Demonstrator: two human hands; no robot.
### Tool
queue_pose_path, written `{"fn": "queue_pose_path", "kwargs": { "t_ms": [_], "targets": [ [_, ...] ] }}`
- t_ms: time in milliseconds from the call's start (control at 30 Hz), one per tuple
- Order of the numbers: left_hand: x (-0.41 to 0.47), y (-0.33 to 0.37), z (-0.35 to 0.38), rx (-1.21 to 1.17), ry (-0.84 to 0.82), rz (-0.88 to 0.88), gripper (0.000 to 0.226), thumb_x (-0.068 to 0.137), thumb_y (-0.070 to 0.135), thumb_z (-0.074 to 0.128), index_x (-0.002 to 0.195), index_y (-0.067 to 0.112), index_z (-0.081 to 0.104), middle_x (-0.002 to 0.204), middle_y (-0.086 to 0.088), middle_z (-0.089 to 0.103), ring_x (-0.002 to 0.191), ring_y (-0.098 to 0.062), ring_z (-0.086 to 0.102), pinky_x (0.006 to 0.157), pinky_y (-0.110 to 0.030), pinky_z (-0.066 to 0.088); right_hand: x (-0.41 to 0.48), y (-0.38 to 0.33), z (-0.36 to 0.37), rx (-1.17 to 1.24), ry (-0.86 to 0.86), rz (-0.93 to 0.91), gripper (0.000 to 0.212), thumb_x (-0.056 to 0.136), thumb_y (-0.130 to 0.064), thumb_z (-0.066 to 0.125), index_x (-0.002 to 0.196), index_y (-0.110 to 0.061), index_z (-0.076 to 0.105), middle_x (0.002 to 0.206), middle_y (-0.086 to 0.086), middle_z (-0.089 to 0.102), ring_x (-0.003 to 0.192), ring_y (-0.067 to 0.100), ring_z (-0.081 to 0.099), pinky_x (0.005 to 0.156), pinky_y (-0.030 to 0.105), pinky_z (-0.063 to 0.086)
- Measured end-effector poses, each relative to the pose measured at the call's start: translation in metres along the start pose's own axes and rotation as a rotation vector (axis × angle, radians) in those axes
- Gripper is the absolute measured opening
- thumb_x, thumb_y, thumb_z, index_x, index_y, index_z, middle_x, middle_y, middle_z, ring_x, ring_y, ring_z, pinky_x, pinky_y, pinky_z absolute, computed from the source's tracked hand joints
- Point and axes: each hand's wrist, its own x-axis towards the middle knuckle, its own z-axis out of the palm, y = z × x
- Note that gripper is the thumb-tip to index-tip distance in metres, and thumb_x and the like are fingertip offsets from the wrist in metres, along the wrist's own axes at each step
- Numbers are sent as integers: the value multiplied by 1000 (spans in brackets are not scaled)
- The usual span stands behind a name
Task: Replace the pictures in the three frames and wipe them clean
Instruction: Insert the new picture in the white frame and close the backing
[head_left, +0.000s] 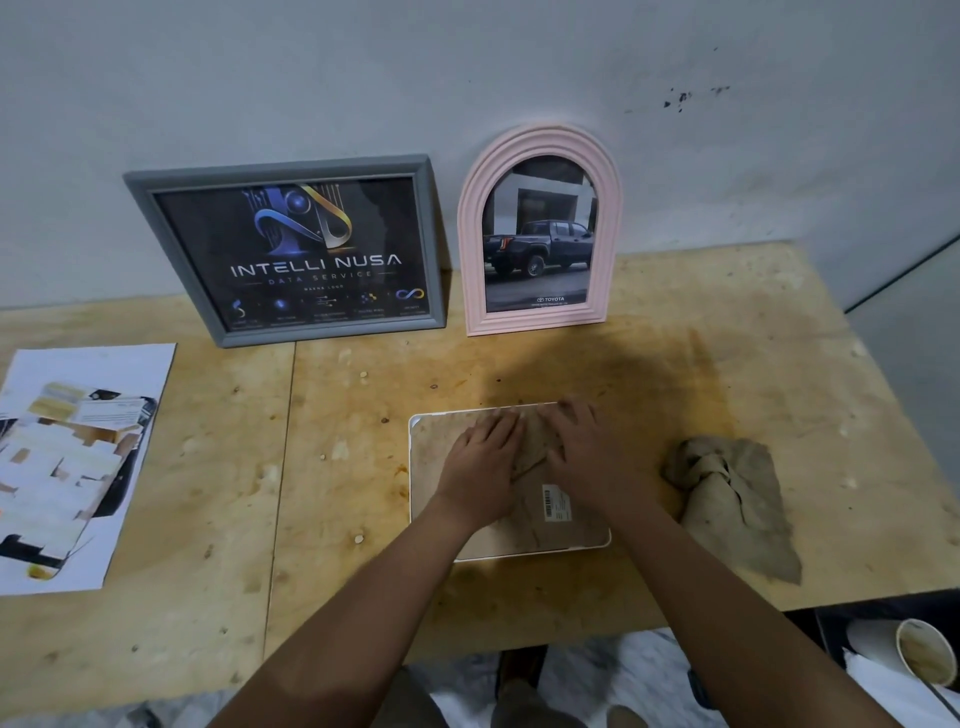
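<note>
The white frame (435, 467) is pressed by the left grip (480, 467) and right grip (587, 452). Both are flattened; nothing is grasped.

rough stained plywood tabletop (675, 364); crumpled matt beige cloth (732, 499); glossy glazed grey frame (280, 249); ridged pink arched plastic-looking frame (540, 228)

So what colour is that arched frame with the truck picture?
Pale pink arched frame, seen best in the head view.
</note>
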Motion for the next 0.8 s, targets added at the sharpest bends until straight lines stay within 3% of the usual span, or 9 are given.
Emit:
{"fn": "queue_pose_path", "kwargs": {
  "t_ms": [67, 100, 200, 267, 433, 633, 733, 800],
  "targets": [
    [3, 1, -2, 63, 2, -18, 76, 53, 35, 82, 121, 7, 61, 121, -8, 63, 108, -29, 62, 82, -37, 53, 2, 1, 2, 25, 25, 2, 48, 90, -23, 50, 137, -23, 40, 151, 5, 24, 139, 24, 17, 112, 38, 25],
    [5, 1, -3, 85, 14, -9, 75, 55, 36, 82, 121, 7, 61, 121, -8, 63, 107, -29, 62, 81, -36, 53, 2, 3, 2, 46, 35, -2, 47, 90, -22, 50, 137, -21, 42, 150, 5, 26, 138, 23, 19, 111, 37, 26],
    [8, 3, -9, 90, 37, 34, 66, 81, 31, 65, 138, 7, 42, 141, -10, 45, 128, -30, 44, 98, -39, 41, 2, 9, 4, 199, 65, -4, 41, 91, -18, 49, 132, -15, 47, 145, 4, 31, 132, 20, 32, 107, 38, 36],
    [9, 3, -14, 149, 36, 55, 63, 87, 29, 57, 142, 8, 33, 147, -9, 36, 133, -29, 35, 105, -39, 32, -1, 12, 7, 294, 88, -11, 39, 92, -16, 46, 131, -13, 49, 144, 1, 33, 131, 17, 35, 106, 38, 38],
    [14, 4, -18, 228, 28, 87, 54, 93, 27, 45, 142, 7, 30, 144, -9, 33, 131, -27, 31, 107, -36, 26, -3, 12, 13, 424, 117, 9, 37, 94, -5, 41, 130, -8, 52, 149, 1, 33, 143, 15, 16, 113, 26, 17],
    [13, 1, -14, 154, -7, 63, 57, 94, 27, 43, 145, 8, 25, 150, -10, 27, 137, -27, 25, 112, -36, 21, -7, 10, 9, 402, 34, -1, 43, 96, -5, 38, 138, -11, 42, 155, -1, 18, 145, 13, 1, 114, 26, 10],
    [6, -6, -5, 68, -59, 56, 65, 92, 24, 43, 149, 10, 15, 156, -8, 14, 144, -25, 10, 117, -37, 9, -16, 12, 10, 382, -16, 35, 55, 95, -9, 41, 147, -17, 27, 158, -5, 4, 145, 13, -1, 118, 34, 13],
    [1, -11, -6, -17, -77, 36, 65, 91, 21, 44, 149, 13, 15, 157, -5, 11, 144, -24, 9, 118, -40, 10, -25, 16, 12, 410, 18, 105, 65, 91, -13, 50, 148, -18, 21, 156, -2, 8, 143, 18, 12, 114, 34, 23]
  ]
}}
